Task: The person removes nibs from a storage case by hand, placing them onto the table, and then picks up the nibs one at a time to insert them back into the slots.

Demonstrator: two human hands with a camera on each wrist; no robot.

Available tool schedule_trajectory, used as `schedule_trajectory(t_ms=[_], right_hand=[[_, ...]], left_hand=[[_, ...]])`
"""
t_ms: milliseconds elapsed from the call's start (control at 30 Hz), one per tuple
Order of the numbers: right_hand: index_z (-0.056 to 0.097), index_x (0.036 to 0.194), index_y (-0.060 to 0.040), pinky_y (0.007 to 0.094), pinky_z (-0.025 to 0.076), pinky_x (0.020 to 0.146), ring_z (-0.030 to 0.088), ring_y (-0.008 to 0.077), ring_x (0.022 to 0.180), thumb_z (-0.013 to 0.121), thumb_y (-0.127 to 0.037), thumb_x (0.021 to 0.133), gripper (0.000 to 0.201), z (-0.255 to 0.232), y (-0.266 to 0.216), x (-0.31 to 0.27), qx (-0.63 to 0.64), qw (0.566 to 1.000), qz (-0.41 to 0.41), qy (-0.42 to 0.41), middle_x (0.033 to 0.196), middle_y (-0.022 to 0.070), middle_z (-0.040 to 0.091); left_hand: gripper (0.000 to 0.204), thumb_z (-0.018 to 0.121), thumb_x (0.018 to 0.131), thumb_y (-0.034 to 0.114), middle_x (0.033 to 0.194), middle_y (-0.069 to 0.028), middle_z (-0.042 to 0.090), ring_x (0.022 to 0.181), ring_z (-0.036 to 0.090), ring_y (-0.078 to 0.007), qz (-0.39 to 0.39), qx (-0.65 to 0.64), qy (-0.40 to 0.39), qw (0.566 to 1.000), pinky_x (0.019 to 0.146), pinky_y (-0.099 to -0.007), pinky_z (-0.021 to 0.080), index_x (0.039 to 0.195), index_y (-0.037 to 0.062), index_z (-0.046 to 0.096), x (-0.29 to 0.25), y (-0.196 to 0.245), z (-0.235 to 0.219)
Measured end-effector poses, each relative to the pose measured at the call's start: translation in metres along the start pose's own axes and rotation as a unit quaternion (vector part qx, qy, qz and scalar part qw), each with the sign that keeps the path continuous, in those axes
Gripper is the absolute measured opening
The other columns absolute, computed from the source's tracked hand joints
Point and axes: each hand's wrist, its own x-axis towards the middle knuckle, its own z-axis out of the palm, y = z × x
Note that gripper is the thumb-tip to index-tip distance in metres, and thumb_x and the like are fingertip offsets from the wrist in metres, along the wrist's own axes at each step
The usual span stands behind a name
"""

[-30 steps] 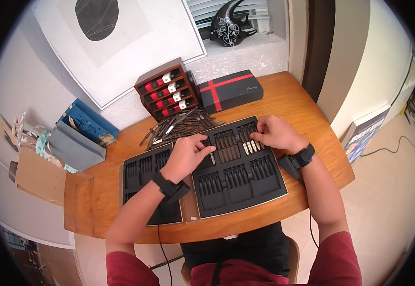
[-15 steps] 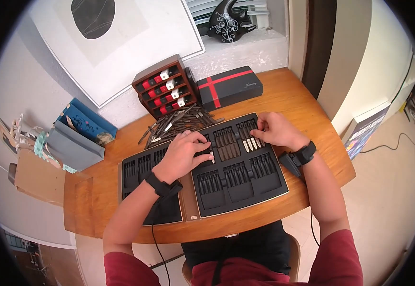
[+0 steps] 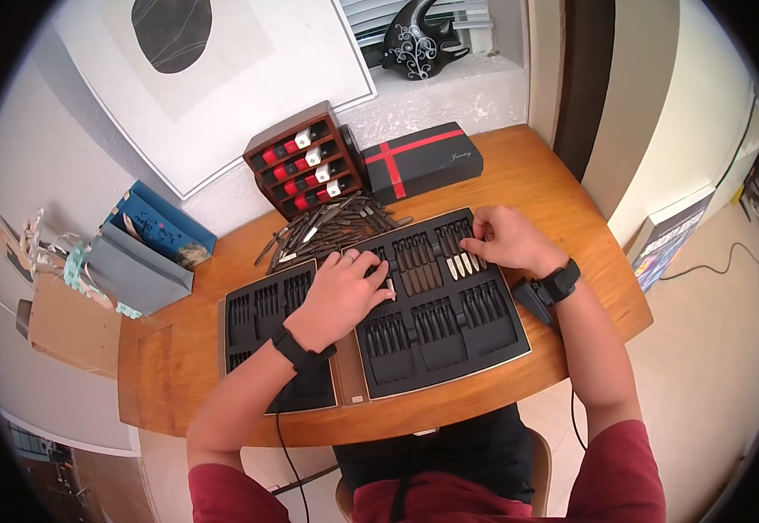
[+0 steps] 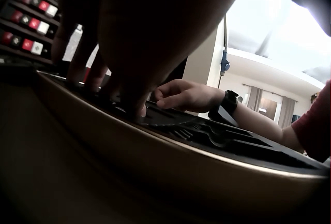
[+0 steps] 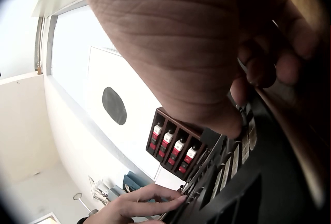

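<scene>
A case lies opened flat on the table, with a black slotted tray on the right and another tray on the left. My left hand reaches over the upper left slots of the right tray, fingers pointing down onto the pieces there. Its thumb tip sits beside a light-ended piece of cutlery. At the upper right slots, my right hand pinches the end of a knife between thumb and finger. Pale knife blades lie in a row by that thumb, and brown pieces fill the neighbouring slots.
Behind the case is a loose pile of dark cutlery. A wooden rack with red, white and black items and a black box with red ribbon stand at the back. Gift bags are on the left.
My left hand has shifted slightly, its fingers spreading flatter over the slots from a pinch around the light-ended piece. My right hand stays nearly still at the upper right slots.
</scene>
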Motion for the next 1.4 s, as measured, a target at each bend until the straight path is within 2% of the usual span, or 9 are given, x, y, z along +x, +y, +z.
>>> schedule_trajectory(t_ms=[267,300,400,533,700,800,933,1133,1400], right_hand=[[0.065,0.078,-0.0007,0.0385,0.049,0.059,0.064,0.024,0.062,0.084,-0.025,0.088,0.033,-0.002,-0.003,-0.002,0.001,1.0,-0.013,0.01,0.066,0.0132,0.065],[0.066,0.077,0.0,0.0409,0.051,0.062,0.067,0.0293,0.066,0.084,-0.025,0.086,0.032,-0.003,-0.004,-0.003,-0.005,1.0,-0.009,0.009,0.069,0.0166,0.067],[0.068,0.077,0.0004,0.0434,0.054,0.066,0.07,0.0346,0.071,0.085,-0.025,0.085,0.031,-0.004,-0.006,-0.003,-0.011,1.0,-0.009,0.013,0.073,0.0202,0.07],[0.069,0.078,-0.0001,0.0438,0.055,0.068,0.071,0.0355,0.073,0.085,-0.026,0.084,0.031,-0.002,-0.001,-0.002,-0.009,1.0,-0.007,0.014,0.075,0.0206,0.071],[0.069,0.08,-0.0005,0.0439,0.056,0.071,0.072,0.0353,0.076,0.085,-0.028,0.084,0.032,-0.005,-0.003,-0.004,-0.003,1.0,0.021,-0.004,0.076,0.0197,0.072],[0.068,0.08,-0.0007,0.0436,0.055,0.071,0.072,0.035,0.077,0.085,-0.028,0.085,0.032,-0.005,-0.002,-0.003,0.007,1.0,0.019,-0.003,0.077,0.0194,0.072],[0.068,0.08,-0.0008,0.0439,0.054,0.07,0.071,0.0349,0.077,0.085,-0.028,0.085,0.032,-0.005,0.0,-0.004,0.018,1.0,0.017,-0.004,0.076,0.0192,0.071],[0.067,0.081,-0.0009,0.0421,0.053,0.065,0.068,0.0312,0.07,0.085,-0.028,0.086,0.033,-0.002,0.005,-0.002,0.013,1.0,-0.005,0.003,0.072,0.0163,0.069],[0.067,0.08,0.0,0.0427,0.053,0.067,0.069,0.0329,0.073,0.085,-0.027,0.085,0.033,-0.003,0.001,-0.002,0.01,1.0,0.006,-0.005,0.074,0.0183,0.07]], left_hand=[[0.042,0.066,0.101,0.027,0.117,-0.0105,0.06,0.11,0.057,-0.0271,0.013,0.085,-0.038,0.996,0.094,-0.0394,0.045,0.131,-0.0025,0.067,-0.004,0.017,-0.002],[0.042,0.066,0.101,0.027,0.117,-0.0105,0.06,0.11,0.057,-0.0271,0.013,0.093,-0.035,0.995,0.094,-0.0394,0.045,0.131,-0.0025,0.067,-0.004,0.014,-0.004],[0.029,0.066,0.099,0.019,0.113,-0.0125,0.064,0.106,0.062,-0.032,-0.005,-0.076,-0.042,0.996,0.092,-0.0428,0.049,0.12,-0.0007,0.071,0.004,-0.005,-0.011],[0.023,0.07,0.093,0.009,0.111,-0.0141,0.07,0.109,0.067,-0.0359,-0.093,-0.11,0.021,0.989,0.094,-0.0456,0.056,0.116,0.0039,0.072,0.029,-0.042,-0.014],[0.028,0.074,0.092,0.011,0.118,-0.0123,0.068,0.116,0.066,-0.0346,-0.122,-0.109,0.006,0.986,0.099,-0.0437,0.055,0.119,0.0066,0.073,0.065,-0.071,0.0],[0.039,0.078,0.089,0.012,0.124,-0.0105,0.066,0.122,0.063,-0.0318,-0.079,-0.083,-0.064,0.991,0.104,-0.043,0.053,0.127,0.0107,0.073,0.078,-0.075,0.008],[0.037,0.08,0.088,0.014,0.12,-0.0098,0.066,0.119,0.064,-0.0318,-0.059,-0.077,-0.067,0.993,0.103,-0.0434,0.054,0.124,0.0105,0.074,0.083,-0.077,0.016],[0.034,0.082,0.087,0.017,0.117,-0.0084,0.066,0.114,0.066,-0.0313,-0.054,-0.052,-0.066,0.995,0.097,-0.0432,0.056,0.119,0.0104,0.075,0.089,-0.072,0.012],[0.024,0.079,0.091,0.017,0.108,-0.0118,0.071,0.1,0.07,-0.0342,-0.072,-0.137,0.02,0.988,0.091,-0.0429,0.057,0.113,0.0062,0.079,0.086,-0.072,0.012]])
